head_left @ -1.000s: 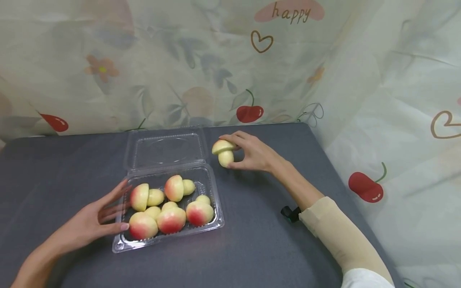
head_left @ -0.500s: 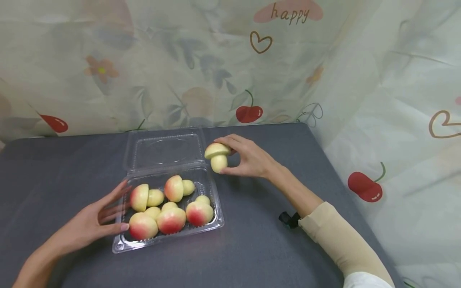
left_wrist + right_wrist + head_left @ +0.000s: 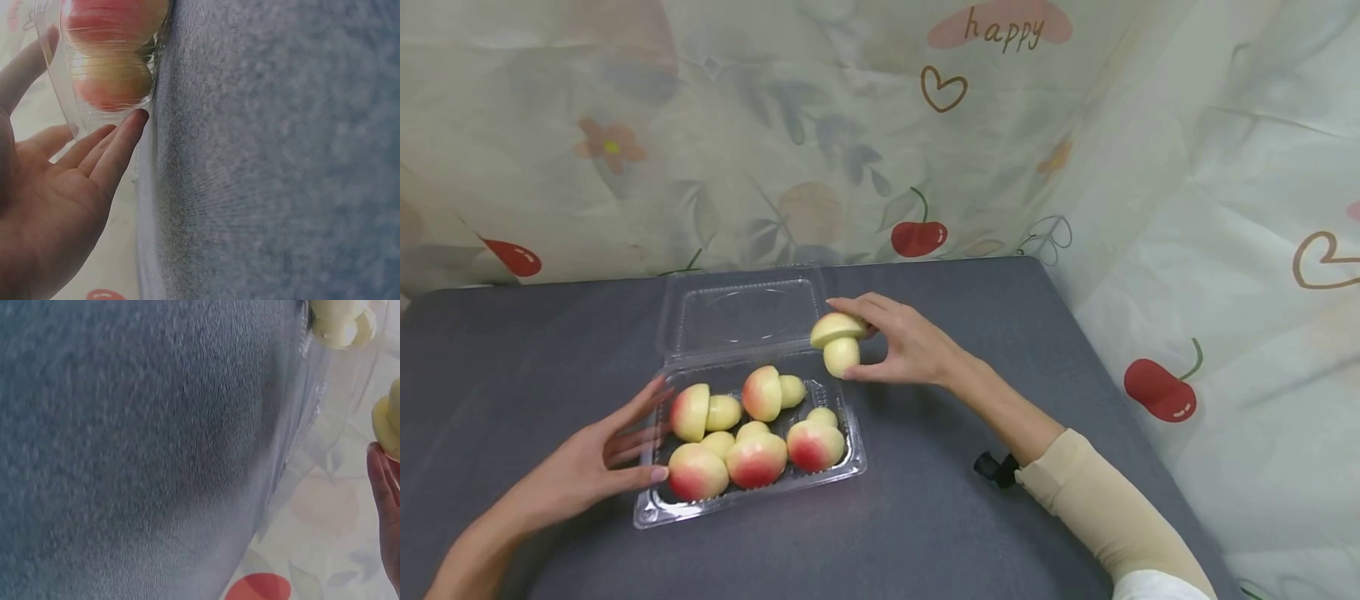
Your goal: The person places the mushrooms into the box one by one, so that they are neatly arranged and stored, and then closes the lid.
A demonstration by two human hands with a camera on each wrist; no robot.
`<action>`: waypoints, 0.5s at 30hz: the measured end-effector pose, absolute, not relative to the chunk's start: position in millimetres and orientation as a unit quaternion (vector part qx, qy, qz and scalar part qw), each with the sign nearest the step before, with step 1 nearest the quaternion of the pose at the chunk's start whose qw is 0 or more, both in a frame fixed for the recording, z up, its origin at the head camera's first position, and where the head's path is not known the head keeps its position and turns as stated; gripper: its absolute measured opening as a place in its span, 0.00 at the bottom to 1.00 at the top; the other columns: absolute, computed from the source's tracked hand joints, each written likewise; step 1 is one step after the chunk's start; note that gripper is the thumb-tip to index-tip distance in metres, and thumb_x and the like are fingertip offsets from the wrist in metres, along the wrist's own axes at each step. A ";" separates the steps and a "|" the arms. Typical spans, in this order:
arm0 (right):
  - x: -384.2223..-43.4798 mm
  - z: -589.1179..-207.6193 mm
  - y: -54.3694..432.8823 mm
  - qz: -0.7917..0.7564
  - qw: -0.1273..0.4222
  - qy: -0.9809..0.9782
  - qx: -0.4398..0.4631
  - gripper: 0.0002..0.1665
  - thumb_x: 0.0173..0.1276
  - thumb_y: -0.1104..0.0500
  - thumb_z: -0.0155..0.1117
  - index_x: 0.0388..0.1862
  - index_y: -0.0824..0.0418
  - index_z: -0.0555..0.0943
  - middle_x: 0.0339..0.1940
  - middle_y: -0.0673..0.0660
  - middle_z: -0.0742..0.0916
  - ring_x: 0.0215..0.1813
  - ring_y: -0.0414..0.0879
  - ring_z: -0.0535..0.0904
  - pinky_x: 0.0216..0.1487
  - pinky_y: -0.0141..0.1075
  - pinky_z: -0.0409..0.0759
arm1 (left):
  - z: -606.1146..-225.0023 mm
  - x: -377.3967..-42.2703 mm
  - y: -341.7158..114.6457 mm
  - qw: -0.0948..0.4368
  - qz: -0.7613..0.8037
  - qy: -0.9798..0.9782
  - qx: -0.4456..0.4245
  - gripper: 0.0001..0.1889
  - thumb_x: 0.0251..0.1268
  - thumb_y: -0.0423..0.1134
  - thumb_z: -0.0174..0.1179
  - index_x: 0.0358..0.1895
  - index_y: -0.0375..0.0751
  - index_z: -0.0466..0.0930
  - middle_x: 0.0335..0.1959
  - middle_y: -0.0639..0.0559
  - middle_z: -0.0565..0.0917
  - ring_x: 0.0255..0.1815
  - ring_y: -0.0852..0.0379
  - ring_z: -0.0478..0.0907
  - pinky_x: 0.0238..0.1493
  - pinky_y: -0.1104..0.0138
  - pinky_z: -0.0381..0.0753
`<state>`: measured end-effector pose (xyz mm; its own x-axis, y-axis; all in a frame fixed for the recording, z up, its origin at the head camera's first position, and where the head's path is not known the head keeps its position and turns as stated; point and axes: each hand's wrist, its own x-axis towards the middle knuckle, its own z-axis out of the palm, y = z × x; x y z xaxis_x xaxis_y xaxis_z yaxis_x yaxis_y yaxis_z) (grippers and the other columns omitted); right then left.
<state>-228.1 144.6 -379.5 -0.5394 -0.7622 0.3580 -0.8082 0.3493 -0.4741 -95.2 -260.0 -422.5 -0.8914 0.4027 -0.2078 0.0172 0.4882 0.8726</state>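
In the head view, a clear plastic clamshell box [image 3: 841, 468] lies with its lid folded back, holding several red-and-yellow toy mushrooms [image 3: 757, 458]. My right hand [image 3: 906, 340] pinches another toy mushroom [image 3: 841, 356] by cap and stem, upright above the box's back right corner. In the right wrist view this mushroom [image 3: 387, 425] is partly cut off at the edge. My left hand [image 3: 580, 468] rests against the box's left side, its fingers extended and spread. The left wrist view shows these fingers [image 3: 122, 147] at the box's wall, mushrooms [image 3: 112, 81] visible through the plastic.
The transparent lid [image 3: 745, 310] lies flat behind the box on the dark grey tabletop [image 3: 925, 517]. A small black object [image 3: 996, 469] shows beside the right sleeve. A patterned curtain [image 3: 737, 125] hangs behind the table and along its right side.
My right hand has carried the mushroom left and toward me, from beyond the box's right side to above its back right corner. My left hand and the box have stayed in place.
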 end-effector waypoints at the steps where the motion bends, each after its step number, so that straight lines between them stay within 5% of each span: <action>1: -227.3 -380.3 143.5 0.314 0.037 -0.819 0.479 0.47 0.56 0.45 0.78 0.71 0.55 0.71 0.56 0.51 0.79 0.51 0.38 0.77 0.50 0.30 0.80 | -422.7 -95.1 -260.0 0.196 0.490 0.840 0.125 0.55 0.62 0.45 0.70 0.81 0.64 0.36 0.79 0.36 0.51 0.68 0.33 0.68 0.52 0.78 0.76; 15: -217.2 -387.5 125.3 0.281 0.024 -0.828 0.485 0.43 0.57 0.40 0.76 0.68 0.54 0.74 0.57 0.48 0.80 0.56 0.38 0.75 0.54 0.32 0.76 | -425.3 -95.3 -261.1 0.191 0.485 0.844 0.126 0.55 0.61 0.45 0.71 0.81 0.64 0.36 0.79 0.36 0.52 0.67 0.35 0.69 0.51 0.78 0.76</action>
